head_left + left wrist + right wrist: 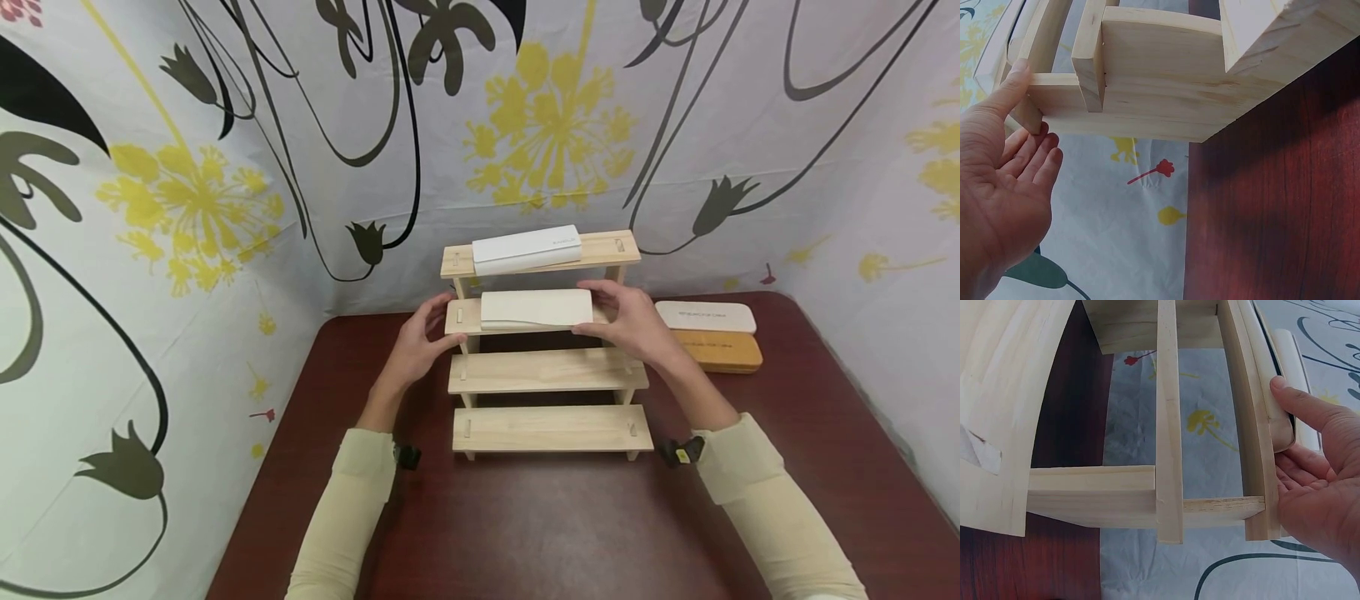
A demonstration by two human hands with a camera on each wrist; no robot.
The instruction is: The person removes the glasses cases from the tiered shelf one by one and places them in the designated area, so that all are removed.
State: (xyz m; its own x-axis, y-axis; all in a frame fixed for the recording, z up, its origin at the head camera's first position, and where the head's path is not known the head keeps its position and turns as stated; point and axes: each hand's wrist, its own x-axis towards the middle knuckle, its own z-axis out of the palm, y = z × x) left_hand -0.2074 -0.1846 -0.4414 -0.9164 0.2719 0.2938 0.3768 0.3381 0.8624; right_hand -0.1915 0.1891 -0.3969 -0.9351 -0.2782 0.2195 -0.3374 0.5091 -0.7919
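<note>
Nearest, two pale cream fabric sleeves (765, 492) reach in over a dark red-brown wooden table (555, 525), each with a small black wrist device (407, 456) beside its cuff. Ahead stands a four-tier stepped stand of pale bare wood (553, 429), its two lower shelves bearing only the grain and joints of the boards.

On the third shelf up lies a long, white, smooth-faced case (536, 308), set lengthwise along the board. The right hand (633, 321) pinches its right end: the thumb presses on the near side, and the other fingers lie bent around the back and end, close together in the right wrist view, where a dark seam runs along the case. The left hand (412, 342) holds the left end of the same shelf, thumb at the front edge and fingers loosely bent at the back corner, close to one another; a strip of bare board separates it from the case.

Farther back and to the right, a white lettered case (707, 317) and a mustard-yellow case (720, 353) lie side by side on the table. On the top shelf a second white case with faint lettering (527, 248) sits slightly askew. Behind everything hangs a white sheet printed with yellow and grey flowers (450, 150).
</note>
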